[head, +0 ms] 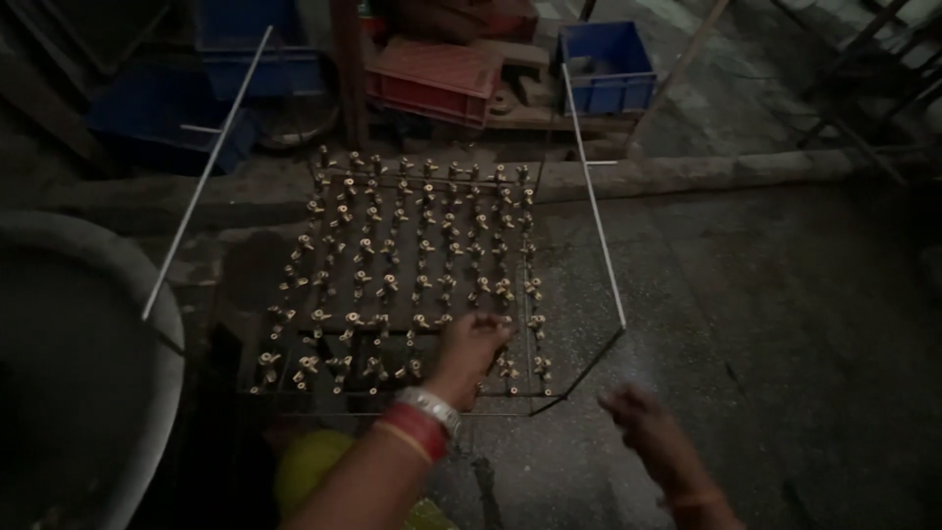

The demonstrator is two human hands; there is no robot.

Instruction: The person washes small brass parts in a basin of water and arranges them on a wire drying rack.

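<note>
On the dark floor in front of the person sits a flat wire rack. It is full of small brass fittings, and they stand in neat rows. Each one looks like a tiny tap.

The left hand reaches over the near edge of the rack. Its fingers point down and touch the brass fittings in the front rows, near the right side. The fingers are bent a little and close together. The picture is too dark to show if they hold a fitting. A silver bangle and a red bangle are on that wrist.

The right hand is off to the right, past the corner of the rack, above the bare floor. It is blurry. It looks half open, with the fingers loose, and I cannot tell if anything is in it.

Two thin metal rods stick up from the sides of the rack and lean away from the person. One is on the left and one is on the right.

At the left there is a big grey tub with a round rim. Far behind the rack there is a red crate. Just beside it, on the right, is a blue crate. Something yellow shows under the left arm, close to the person.
</note>
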